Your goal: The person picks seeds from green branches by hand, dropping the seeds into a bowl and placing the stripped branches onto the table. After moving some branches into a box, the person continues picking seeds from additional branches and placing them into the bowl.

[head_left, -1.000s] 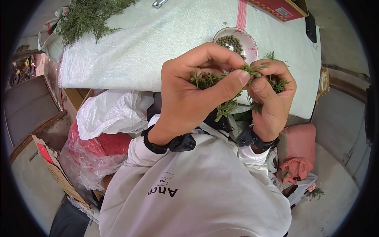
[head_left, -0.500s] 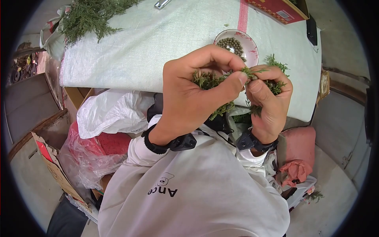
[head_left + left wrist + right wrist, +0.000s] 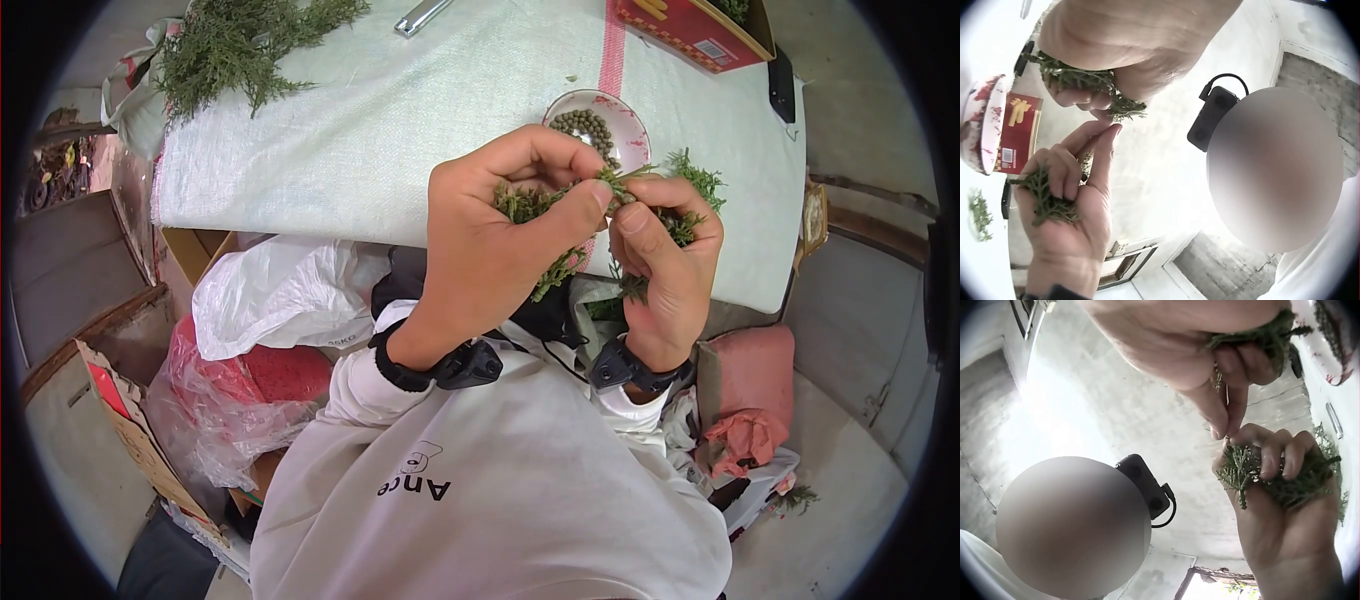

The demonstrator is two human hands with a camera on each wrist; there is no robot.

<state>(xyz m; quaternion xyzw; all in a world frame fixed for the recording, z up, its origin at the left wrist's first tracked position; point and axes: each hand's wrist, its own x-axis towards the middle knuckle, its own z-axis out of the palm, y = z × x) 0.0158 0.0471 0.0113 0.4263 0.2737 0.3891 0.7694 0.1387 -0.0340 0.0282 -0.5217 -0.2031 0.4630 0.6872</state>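
Note:
Both hands meet over the near edge of the table, fingertip to fingertip. My left hand [image 3: 475, 235] holds green conifer sprigs [image 3: 525, 203] in its curled fingers, and its thumb and forefinger pinch a sprig tip. Opposite, my right hand [image 3: 668, 270] pinches at the same tip with thumb and forefinger. More greenery [image 3: 1047, 197] is tucked in the right palm under the other fingers, as the left wrist view shows. The right wrist view shows the left hand's sprigs [image 3: 1307, 484]. Just beyond the hands stands a white bowl [image 3: 632, 140] with red marks, holding small round greenish-brown seeds [image 3: 583, 128].
A heap of conifer branches [image 3: 235, 55] lies at the table's far left. Near it is a shiny metal tool [image 3: 422, 17]. A red box [image 3: 690, 38] with greenery inside and a black object [image 3: 782, 88] are at the far right. A loose sprig [image 3: 697, 180] lies beside the right hand.
The table and bowl sit slightly lower in the head view. Both hands have shifted a little, still pinching the sprig tip between them. A sprig beside the right hand shows more fully.

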